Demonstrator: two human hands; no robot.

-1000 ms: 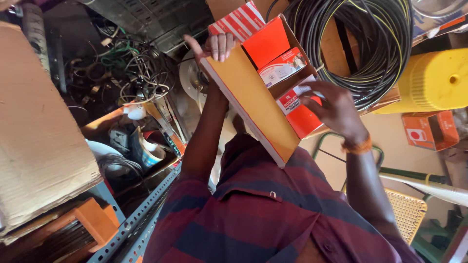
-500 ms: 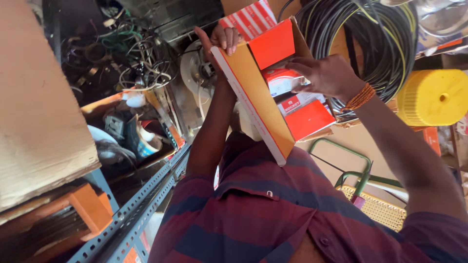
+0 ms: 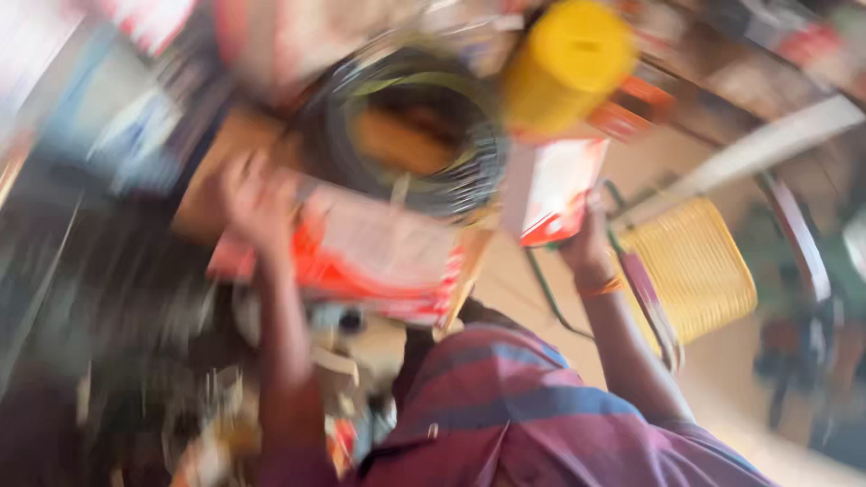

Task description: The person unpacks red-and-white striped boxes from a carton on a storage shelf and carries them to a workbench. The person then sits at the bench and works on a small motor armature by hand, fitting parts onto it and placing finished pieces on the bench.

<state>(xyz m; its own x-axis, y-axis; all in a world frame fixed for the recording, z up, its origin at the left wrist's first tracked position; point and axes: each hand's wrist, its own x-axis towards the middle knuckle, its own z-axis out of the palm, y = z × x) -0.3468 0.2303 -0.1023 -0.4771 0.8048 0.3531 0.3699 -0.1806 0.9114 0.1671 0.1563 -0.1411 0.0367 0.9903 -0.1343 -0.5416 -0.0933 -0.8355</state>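
Observation:
The view is heavily blurred. My left hand grips the far end of an open cardboard box with orange-red flaps, held tilted in front of my chest. My right hand, an orange band on its wrist, is raised to the right of that box and holds a small red and white carton clear of it. My plaid shirt fills the bottom of the view.
A large coil of dark cable hangs behind the box. A yellow cylinder sits at the top, and a yellow woven chair seat with a metal frame stands at the right. Blurred clutter fills the left.
The view has swung sharply and gone blurred. My right hand has come out of the cardboard box and moved right, now holding a small red and white carton. My left hand still holds the box.

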